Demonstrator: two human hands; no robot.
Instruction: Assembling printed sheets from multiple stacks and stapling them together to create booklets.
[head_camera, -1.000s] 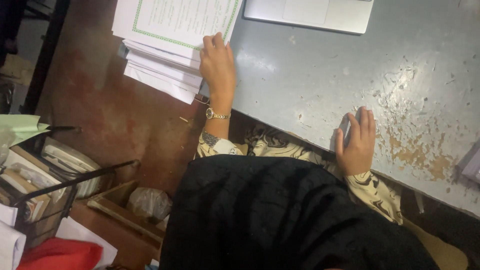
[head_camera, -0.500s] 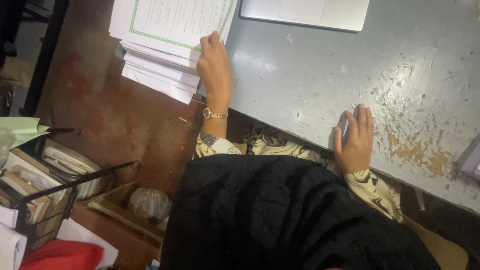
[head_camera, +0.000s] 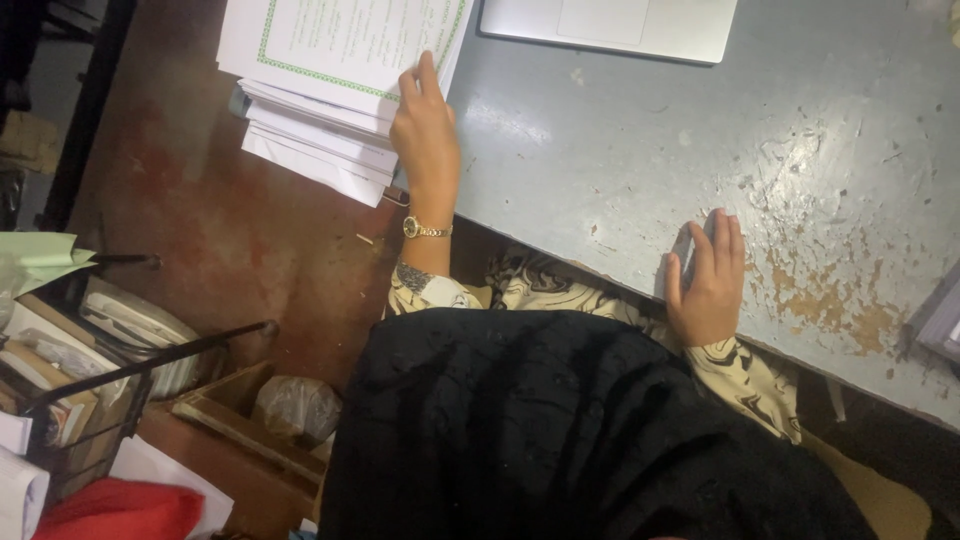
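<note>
White paper stack (head_camera: 318, 110) with green patterned border; grey, rust-flecked worktop (head_camera: 800, 160); silver laptop (head_camera: 610, 25); gold wristwatch (head_camera: 425, 229); cream-and-black swirled sleeves (head_camera: 745, 375); black cloth (head_camera: 560, 430); reddish-brown floor (head_camera: 220, 240).

Worn grey table (head_camera: 620, 170) with flaking paint, paper stack (head_camera: 330, 90) overhanging its corner, laptop (head_camera: 610, 25) at far edge

- Left hand (head_camera: 425, 130): bare, with a slim gold wristwatch (head_camera: 424, 229) with a round dial just below it at the wrist.
- Right hand (head_camera: 707, 283): bare, no ring visible.
- Cream sleeves (head_camera: 745, 375) patterned in dark swirls, ending just behind each wrist.
- Black textured cloth (head_camera: 560, 440) draped over the lap, below both sleeves.
</note>
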